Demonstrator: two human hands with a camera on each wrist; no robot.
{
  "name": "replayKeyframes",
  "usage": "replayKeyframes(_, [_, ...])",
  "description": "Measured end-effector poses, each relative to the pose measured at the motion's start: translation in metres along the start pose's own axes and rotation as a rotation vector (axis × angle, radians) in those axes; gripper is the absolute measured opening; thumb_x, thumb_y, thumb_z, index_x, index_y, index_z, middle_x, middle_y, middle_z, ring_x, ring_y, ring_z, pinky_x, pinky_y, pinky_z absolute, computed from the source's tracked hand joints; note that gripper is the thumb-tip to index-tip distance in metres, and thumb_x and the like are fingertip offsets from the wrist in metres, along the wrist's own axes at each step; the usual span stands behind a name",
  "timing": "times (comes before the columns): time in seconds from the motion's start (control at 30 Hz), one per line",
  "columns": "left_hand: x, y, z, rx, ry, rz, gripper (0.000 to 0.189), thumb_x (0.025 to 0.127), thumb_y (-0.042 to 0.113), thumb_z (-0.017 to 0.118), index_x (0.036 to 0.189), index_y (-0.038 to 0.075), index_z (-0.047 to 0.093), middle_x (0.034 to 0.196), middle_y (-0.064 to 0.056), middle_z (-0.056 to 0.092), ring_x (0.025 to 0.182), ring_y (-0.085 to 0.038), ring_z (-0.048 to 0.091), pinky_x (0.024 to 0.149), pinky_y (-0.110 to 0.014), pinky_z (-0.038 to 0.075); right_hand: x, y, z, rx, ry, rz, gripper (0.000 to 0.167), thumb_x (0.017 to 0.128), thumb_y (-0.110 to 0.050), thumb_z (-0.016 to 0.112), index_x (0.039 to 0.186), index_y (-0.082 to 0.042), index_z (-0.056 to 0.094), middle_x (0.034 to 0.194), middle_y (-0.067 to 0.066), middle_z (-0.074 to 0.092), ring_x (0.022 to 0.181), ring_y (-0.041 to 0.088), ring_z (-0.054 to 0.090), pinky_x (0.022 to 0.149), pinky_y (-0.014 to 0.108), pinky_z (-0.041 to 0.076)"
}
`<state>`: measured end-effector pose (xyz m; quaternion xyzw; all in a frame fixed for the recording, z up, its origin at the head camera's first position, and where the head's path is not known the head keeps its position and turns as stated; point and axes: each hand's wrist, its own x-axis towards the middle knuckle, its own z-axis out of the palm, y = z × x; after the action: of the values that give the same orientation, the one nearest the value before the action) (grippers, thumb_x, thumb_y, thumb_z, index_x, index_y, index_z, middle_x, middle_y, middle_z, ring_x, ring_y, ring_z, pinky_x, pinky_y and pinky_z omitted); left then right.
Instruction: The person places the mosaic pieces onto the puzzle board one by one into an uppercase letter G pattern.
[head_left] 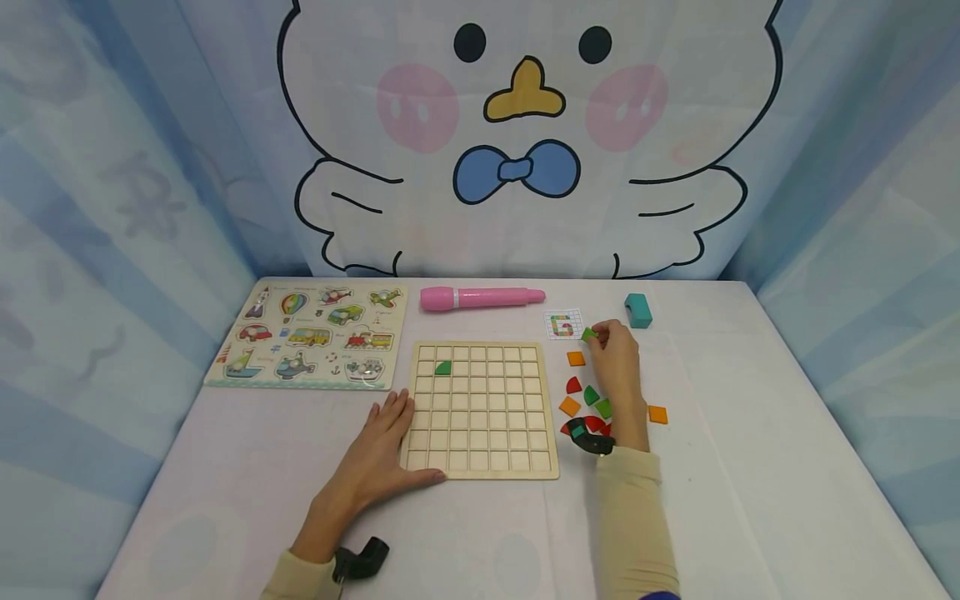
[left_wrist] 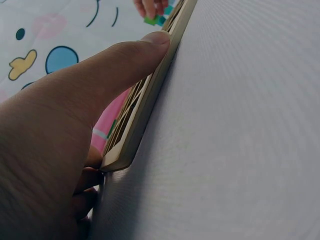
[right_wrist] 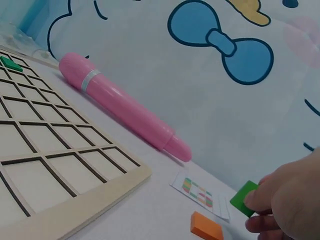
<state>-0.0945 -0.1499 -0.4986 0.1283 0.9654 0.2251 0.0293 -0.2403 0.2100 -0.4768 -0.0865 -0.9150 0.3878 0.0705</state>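
Note:
My left hand (head_left: 378, 454) rests against the lower left corner of a wooden grid board (head_left: 480, 478). Its thumb (left_wrist: 137, 55) lies along the front edge and its straight fingers reach up the left side. A dark green quarter-round tile (head_left: 443, 368) sits in a cell near the board's upper left. Off the board's upper right corner, my right hand (head_left: 617, 362) pinches a light green square tile (right_wrist: 244, 198) between thumb and fingers. Just left of that tile lies a small pattern card (head_left: 563, 324), with an orange square tile (head_left: 575, 359) below it.
Red, green and orange tiles (head_left: 591, 396) lie loose between the board and my right forearm. Another orange tile (head_left: 657, 415) is right of that wrist. Behind stand a pink marker-shaped stick (head_left: 487, 298) and a teal block (head_left: 638, 311). A vehicle picture puzzle (head_left: 307, 333) lies back left.

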Motion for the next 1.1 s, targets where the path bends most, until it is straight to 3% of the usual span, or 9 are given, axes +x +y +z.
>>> replayKeyframes(0.43, [0.0,0.0,0.0,-0.006,0.003,-0.002,0.121,0.07,0.074,0.074,0.155,-0.001,0.031,0.166,-0.016,0.026,0.156,-0.033,0.02,0.127,-0.051,0.02,-0.002,-0.019,0.013,-0.007,-0.026,-0.103,0.027,0.102,-0.013,0.057,0.125,0.001,0.058,0.111,0.017,0.057,0.1,0.029,0.053,0.088,0.037,0.055])
replayKeyframes(0.77, [0.002,-0.001,0.0,-0.009,-0.031,-0.009,0.122,0.071,0.076,0.072,0.155,-0.002,0.029,0.166,-0.016,0.023,0.156,-0.033,0.016,0.128,-0.051,0.018,-0.005,-0.03,0.02,0.043,-0.026,-0.242,0.023,0.099,-0.007,0.058,0.12,0.004,0.062,0.106,0.019,0.061,0.095,0.03,0.058,0.087,0.041,0.056])
replayKeyframes(1.1, [0.002,-0.001,0.001,-0.029,-0.032,-0.017,0.122,0.071,0.074,0.073,0.156,-0.002,0.028,0.167,-0.016,0.022,0.156,-0.033,0.015,0.128,-0.052,0.017,-0.01,-0.044,0.032,0.074,-0.089,-0.325,0.02,0.097,-0.004,0.062,0.115,0.003,0.064,0.105,0.019,0.067,0.094,0.029,0.064,0.085,0.04,0.058])
